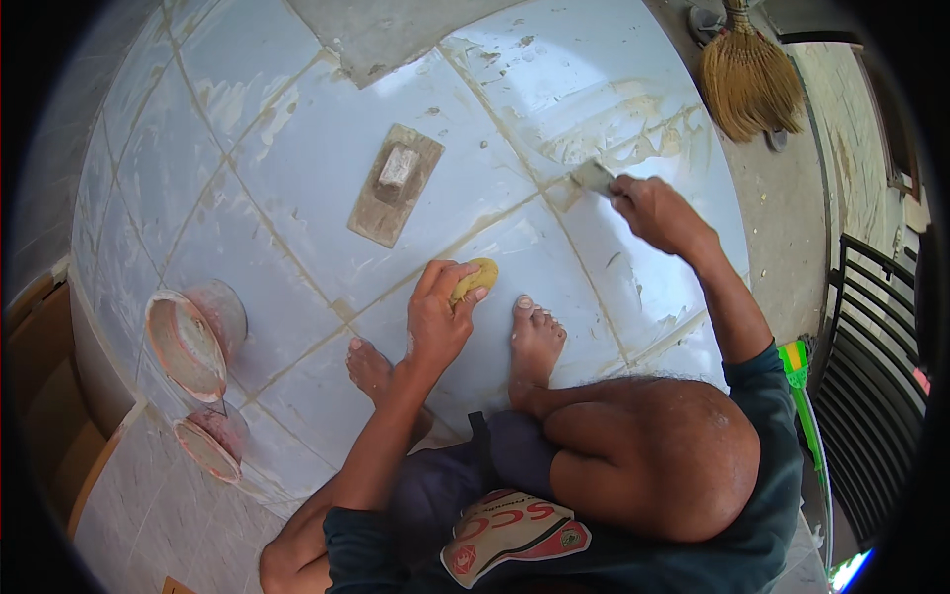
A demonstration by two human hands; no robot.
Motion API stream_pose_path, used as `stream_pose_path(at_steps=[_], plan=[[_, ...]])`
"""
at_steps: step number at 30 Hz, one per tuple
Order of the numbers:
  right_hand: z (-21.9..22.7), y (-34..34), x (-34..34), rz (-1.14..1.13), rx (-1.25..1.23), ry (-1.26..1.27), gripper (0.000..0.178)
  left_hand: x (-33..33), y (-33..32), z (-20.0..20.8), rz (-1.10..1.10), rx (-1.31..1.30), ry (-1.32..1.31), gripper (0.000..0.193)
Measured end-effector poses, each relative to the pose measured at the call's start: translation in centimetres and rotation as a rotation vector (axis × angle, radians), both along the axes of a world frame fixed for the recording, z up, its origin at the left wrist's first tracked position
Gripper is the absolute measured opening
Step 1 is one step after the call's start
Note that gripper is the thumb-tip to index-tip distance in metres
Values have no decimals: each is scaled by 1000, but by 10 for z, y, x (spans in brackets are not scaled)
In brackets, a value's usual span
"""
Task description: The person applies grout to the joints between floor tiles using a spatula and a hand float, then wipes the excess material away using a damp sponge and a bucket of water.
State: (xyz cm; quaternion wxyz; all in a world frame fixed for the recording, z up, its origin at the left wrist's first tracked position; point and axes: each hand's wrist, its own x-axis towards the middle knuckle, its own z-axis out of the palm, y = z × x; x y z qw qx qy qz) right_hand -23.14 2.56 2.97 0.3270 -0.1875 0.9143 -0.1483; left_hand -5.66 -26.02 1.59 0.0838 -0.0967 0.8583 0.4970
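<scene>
My left hand (436, 309) is closed around a rounded yellow sponge (477, 281), held over the white tiles between my bare feet. Off to the right, my right hand (661, 211) grips a putty knife (594, 178). Its flat blade meets the tiled floor (465, 124) close to where joint lines cross, beside smeared pale paste (584, 129). Farther ahead, a flat rectangular hand float (381, 213) with a block handle lies on a tile, touched by neither hand. Tan filler shows along the joints.
At left, a paste-smeared bucket (237, 312) and a smaller pinkish container (236, 428) sit on the tiles. A straw broom (749, 84) stands at the upper right. Black slatted furniture (871, 386) and a bright green-edged object (795, 364) are along the right.
</scene>
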Motion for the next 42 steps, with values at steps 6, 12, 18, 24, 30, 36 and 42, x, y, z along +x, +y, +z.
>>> stream_pose_path(at_steps=[6, 12, 18, 24, 30, 36, 42], plan=[[-45, 46, 40, -243, -94, 161, 25, -7, 11, 2, -46, 46, 14, 27], [-29, 56, -16, -279, -138, 284, 25, -11, 18, 4, -78, 59, -4, 27], [-25, 74, 35, -278, -54, 157, 26, -10, 13, 5, -80, 12, 24, 28], [-36, 54, 12, -314, -176, 177, 30, -11, 5, -6, -38, 43, 17, 28], [-18, -37, -25, -162, -299, 194, 28, -10, 5, -1, -22, 17, 33, 27], [-26, -120, -113, -95, -215, 318, 26, -14, 19, -1, -58, 48, -3, 26], [-20, -127, -156, 5, -144, 268, 30, -17, 24, -5, -74, 74, -26, 27]])
